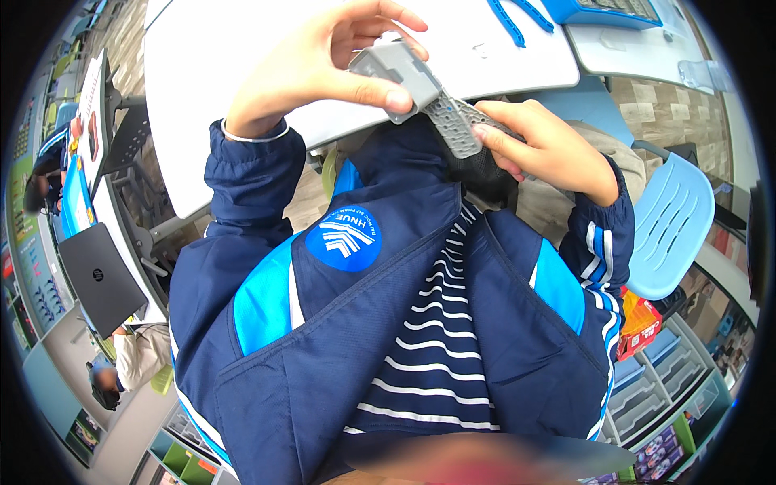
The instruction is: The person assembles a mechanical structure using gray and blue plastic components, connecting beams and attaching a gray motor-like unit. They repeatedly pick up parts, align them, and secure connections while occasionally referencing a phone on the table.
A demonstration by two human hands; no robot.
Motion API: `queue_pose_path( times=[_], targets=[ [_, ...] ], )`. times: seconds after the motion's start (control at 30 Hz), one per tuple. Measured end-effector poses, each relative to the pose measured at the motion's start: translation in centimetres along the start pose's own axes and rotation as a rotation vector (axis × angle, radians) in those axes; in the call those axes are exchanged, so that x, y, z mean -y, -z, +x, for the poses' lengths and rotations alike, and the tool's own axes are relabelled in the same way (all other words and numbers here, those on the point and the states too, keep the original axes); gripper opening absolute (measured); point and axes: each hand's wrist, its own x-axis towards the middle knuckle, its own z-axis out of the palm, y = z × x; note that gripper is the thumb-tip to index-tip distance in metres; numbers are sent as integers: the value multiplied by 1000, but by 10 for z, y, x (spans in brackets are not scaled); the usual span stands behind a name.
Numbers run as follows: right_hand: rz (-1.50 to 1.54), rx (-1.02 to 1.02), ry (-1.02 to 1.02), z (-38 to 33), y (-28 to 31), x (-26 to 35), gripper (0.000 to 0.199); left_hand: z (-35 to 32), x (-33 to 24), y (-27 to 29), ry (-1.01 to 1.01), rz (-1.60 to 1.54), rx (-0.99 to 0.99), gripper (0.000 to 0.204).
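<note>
Above the near edge of a white table, my left hand (pixel 311 77) is closed round a grey plastic boxy part (pixel 396 66), with the thumb across its front. Two grey strips with a textured, hole-patterned surface (pixel 455 129) stick out from the lower right side of this part and spread apart. My right hand (pixel 558 149) pinches the strips between thumb and fingers, near their outer ends. The right fingertips are partly hidden behind the strips. Whether the strips are fixed to the boxy part or only pushed into it, I cannot tell.
On the white table (pixel 218 97) lie two long blue strips (pixel 517 23), near a blue box (pixel 610 11) at the far right. A light blue chair (pixel 672 226) stands to my right, above drawers and a red box (pixel 638 325). Leftward are a dark laptop (pixel 99 279) and people.
</note>
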Motion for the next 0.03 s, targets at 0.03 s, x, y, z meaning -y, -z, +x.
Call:
queue_pose_path(
  times=[0.03],
  targets=[
    [5, 41, -8, 2, 1, 0, 25, 2, -3, 5, -25, -35, 110, 82]
  ],
)
